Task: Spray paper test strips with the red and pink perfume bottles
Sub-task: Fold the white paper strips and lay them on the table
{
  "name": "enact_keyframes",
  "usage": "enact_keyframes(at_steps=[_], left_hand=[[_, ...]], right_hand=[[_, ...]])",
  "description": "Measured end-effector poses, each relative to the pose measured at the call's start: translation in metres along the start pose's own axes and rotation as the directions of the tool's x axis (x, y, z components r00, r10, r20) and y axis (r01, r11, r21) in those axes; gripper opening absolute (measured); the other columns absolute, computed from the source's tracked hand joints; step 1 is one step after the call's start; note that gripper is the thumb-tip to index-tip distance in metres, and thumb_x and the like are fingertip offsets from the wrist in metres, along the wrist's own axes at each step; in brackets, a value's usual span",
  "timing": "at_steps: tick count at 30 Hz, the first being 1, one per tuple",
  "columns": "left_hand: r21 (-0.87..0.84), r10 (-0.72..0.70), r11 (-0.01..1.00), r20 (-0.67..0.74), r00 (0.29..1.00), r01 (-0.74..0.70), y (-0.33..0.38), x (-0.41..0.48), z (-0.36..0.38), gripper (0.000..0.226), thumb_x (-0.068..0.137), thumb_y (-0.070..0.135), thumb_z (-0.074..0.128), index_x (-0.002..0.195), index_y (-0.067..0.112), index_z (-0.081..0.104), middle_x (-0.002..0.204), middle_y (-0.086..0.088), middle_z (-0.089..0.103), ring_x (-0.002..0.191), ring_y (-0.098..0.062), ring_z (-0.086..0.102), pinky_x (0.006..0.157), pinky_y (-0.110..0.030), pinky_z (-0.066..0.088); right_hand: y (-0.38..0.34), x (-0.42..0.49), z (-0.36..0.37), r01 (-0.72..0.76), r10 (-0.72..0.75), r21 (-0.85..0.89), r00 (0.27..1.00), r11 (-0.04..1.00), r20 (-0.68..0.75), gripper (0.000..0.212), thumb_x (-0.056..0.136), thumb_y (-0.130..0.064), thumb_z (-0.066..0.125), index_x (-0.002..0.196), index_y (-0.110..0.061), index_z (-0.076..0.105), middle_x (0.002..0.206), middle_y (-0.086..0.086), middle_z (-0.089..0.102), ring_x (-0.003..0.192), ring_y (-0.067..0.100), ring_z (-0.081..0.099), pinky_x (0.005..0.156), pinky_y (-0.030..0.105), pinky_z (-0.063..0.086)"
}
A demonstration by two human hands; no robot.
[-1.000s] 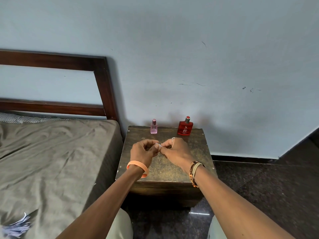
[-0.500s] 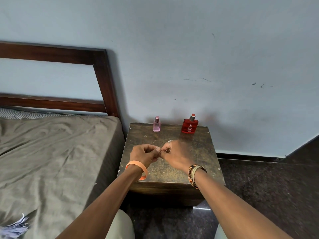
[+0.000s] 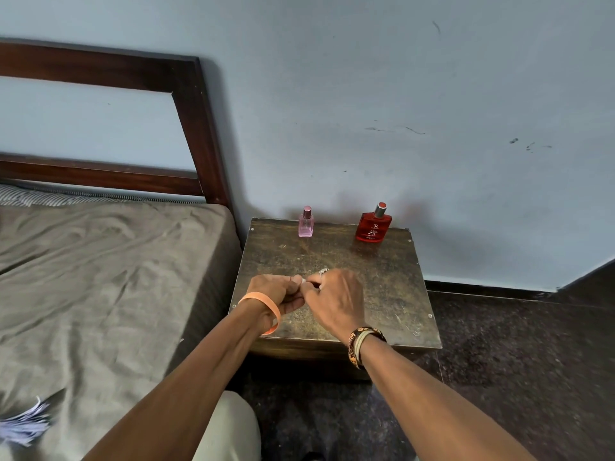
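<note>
Bedroom corner setup, so going from closest to furthest. Down at the bottom left there's a bit of pale purple-white papery stuff [image 3: 25,424] lying on the grey-brown bed sheet [image 3: 100,277]; can't tell if those are spare strips or something else, it's blurred.

Next up, both hands hover low over the dark, scuffed wooden side table [image 3: 392,294]. The left hand [image 3: 274,292], with an orange wristband [image 3: 264,302], and the right hand [image 3: 336,301], with a woven bracelet [image 3: 362,341] and a ring, are pressed together fingertip to fingertip, curled in. There's a tiny pale sliver [image 3: 303,281] pinched right where the fingers meet. My guess is that's a paper strip being held or separated, but it's too small to call for sure. So both hands look closed on that little thing, nothing else in them.

Further back, near the rear edge of the table by the blue wall [image 3: 366,94], the pink perfume bottle [image 3: 306,222] stands upright on the left and the red perfume bottle [image 3: 373,224] upright on the right, well apart from each other and from the hands. Neither is being touched.

So progress-wise I'd say basically the start: strip prep seems to be in hand, no spraying is going on, and I can't see any strips laid out on the table. Both bottles still to go, as far as I can judge.
</note>
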State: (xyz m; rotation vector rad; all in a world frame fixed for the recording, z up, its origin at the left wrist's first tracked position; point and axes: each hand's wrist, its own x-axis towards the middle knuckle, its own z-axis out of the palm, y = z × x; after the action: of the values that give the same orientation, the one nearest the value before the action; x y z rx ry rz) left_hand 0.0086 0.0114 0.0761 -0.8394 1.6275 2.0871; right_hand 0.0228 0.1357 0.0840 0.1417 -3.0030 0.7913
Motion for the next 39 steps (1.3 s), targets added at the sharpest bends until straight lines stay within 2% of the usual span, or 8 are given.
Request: enact_keyframes(at_steps=[4,7,9,11,20,28,35,39], left_hand=[[-0.003,-0.056,0.998,0.034,0.998,0.056,-0.004,0.01,-0.012,0.011,0.091,-0.001,0.058,0.082,-0.002,0.066,0.063,-0.012,0.068,0.055,-0.015,0.065,0.051,-0.025,0.057],[0.042,-0.013,0.999,-0.018,1.0,0.014,-0.008,0.021,-0.025,0.006,0.091,0.001,0.059,0.088,-0.001,0.064,0.074,-0.016,0.068,0.067,-0.021,0.065,0.062,-0.029,0.06],[0.15,0.062,0.987,-0.076,0.995,-0.05,-0.011,0.032,-0.034,0.004,0.09,0.004,0.063,0.088,0.0,0.065,0.075,-0.018,0.067,0.064,-0.02,0.064,0.055,-0.026,0.059],[0.336,0.17,0.935,-0.134,0.976,-0.116,-0.016,0.043,-0.042,0.005,0.086,0.007,0.069,0.084,0.003,0.068,0.073,-0.018,0.069,0.059,-0.017,0.065,0.05,-0.022,0.056],[0.729,0.387,0.655,-0.102,0.916,-0.196,-0.035,0.082,-0.06,0.003,0.082,0.015,0.074,0.082,0.014,0.077,0.071,-0.005,0.072,0.068,-0.021,0.068,0.077,-0.039,0.059],[0.744,0.517,0.611,-0.118,0.848,-0.269,-0.036,0.092,-0.046,0.029,0.08,0.012,0.075,0.109,0.01,0.071,0.095,-0.005,0.073,0.082,-0.014,0.064,0.085,-0.027,0.05],[0.92,0.498,0.294,0.083,0.863,-0.259,-0.072,0.084,-0.037,0.02,0.078,0.02,0.075,0.098,0.021,0.074,0.105,-0.006,0.065,0.102,-0.028,0.059,0.086,-0.035,0.046],[0.927,0.508,0.282,0.074,0.858,-0.247,-0.072,0.091,-0.035,0.016,0.078,0.016,0.075,0.094,0.02,0.076,0.102,-0.007,0.064,0.099,-0.027,0.059,0.083,-0.033,0.044]], right_hand=[[0.002,0.002,0.004,-0.133,0.134,0.324,0.991,0.937,0.018,0.013,0.088,-0.027,0.068,0.09,-0.022,0.079,0.074,-0.007,0.073,0.063,0.004,0.063,0.055,0.012,0.045],[0.01,0.009,0.006,-0.399,0.316,0.666,0.916,0.631,0.249,0.013,0.088,-0.024,0.072,0.093,-0.014,0.079,0.088,0.0,0.075,0.081,0.013,0.069,0.069,0.023,0.056],[0.014,0.012,0.009,-0.536,0.404,0.73,0.833,0.424,0.377,0.011,0.088,-0.022,0.073,0.094,-0.013,0.077,0.094,0.006,0.075,0.082,0.017,0.067,0.064,0.027,0.054],[0.018,0.016,0.014,-0.593,0.454,0.733,0.782,0.333,0.427,0.009,0.087,-0.021,0.074,0.092,-0.014,0.075,0.095,0.007,0.074,0.081,0.018,0.065,0.063,0.025,0.052],[0.042,0.03,0.034,-0.62,0.486,0.702,0.761,0.35,0.43,0.013,0.092,-0.012,0.068,0.103,-0.009,0.073,0.087,0.004,0.07,0.067,0.011,0.06,0.053,0.019,0.046],[0.076,0.034,0.046,-0.612,0.571,0.69,0.746,0.387,0.341,0.013,0.09,-0.005,0.068,0.088,-0.017,0.071,0.102,0.008,0.071,0.098,0.022,0.068,0.092,0.041,0.056],[0.107,0.02,0.048,-0.63,0.644,0.706,0.693,0.324,0.323,0.012,0.083,-0.004,0.075,0.093,-0.011,0.074,0.095,0.006,0.074,0.091,0.019,0.07,0.087,0.037,0.059],[0.121,0.016,0.041,-0.634,0.668,0.71,0.674,0.306,0.315,0.011,0.086,-0.003,0.072,0.095,-0.01,0.073,0.093,0.007,0.073,0.079,0.013,0.067,0.068,0.024,0.055]])
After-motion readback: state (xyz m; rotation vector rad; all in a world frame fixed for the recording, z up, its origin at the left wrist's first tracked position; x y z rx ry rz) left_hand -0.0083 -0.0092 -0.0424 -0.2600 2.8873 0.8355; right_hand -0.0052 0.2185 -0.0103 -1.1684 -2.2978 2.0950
